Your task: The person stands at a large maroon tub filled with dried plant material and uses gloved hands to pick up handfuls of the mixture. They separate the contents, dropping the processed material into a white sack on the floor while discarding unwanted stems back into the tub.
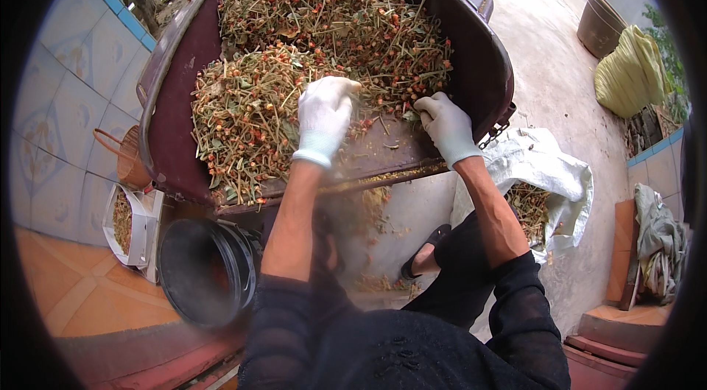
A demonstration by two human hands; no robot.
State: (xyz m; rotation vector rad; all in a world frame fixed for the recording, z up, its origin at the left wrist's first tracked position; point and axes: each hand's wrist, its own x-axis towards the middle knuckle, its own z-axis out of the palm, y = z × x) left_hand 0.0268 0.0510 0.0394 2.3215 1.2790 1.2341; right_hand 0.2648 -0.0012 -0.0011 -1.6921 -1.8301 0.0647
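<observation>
Head view: one large dark maroon tub (177, 44) sits tilted toward the person, its near lip low. It holds one broad heap of plant cuttings (309, 44), thin green stems mixed with many small red-orange buds, too many to count. The heap fills the far and left parts of the tub; the near right part of the tub floor lies almost bare.

Two hands are in the tub, each in a white glove. The left hand (324, 117) lies palm down on the near edge of the heap, its fingers curled loosely into the stems; whether they pinch anything I cannot tell. Its bare forearm runs straight up from the lower edge. The right hand (445, 125) rests at the right fringe of the heap, knuckles up, fingers bent over a few stems; a true grip cannot be made out. Its forearm slants in from the lower right, with a dark sleeve pushed up to the elbow.

Below the tub stands one black bucket (206, 268). Left of it is one small white box (136, 224) with loose plant bits inside. To the right lies one white sack (552, 176), open, with more cuttings in it. Far right sit one yellow-green bag (630, 69) and one brown pot (600, 22) on the concrete floor (545, 81).
</observation>
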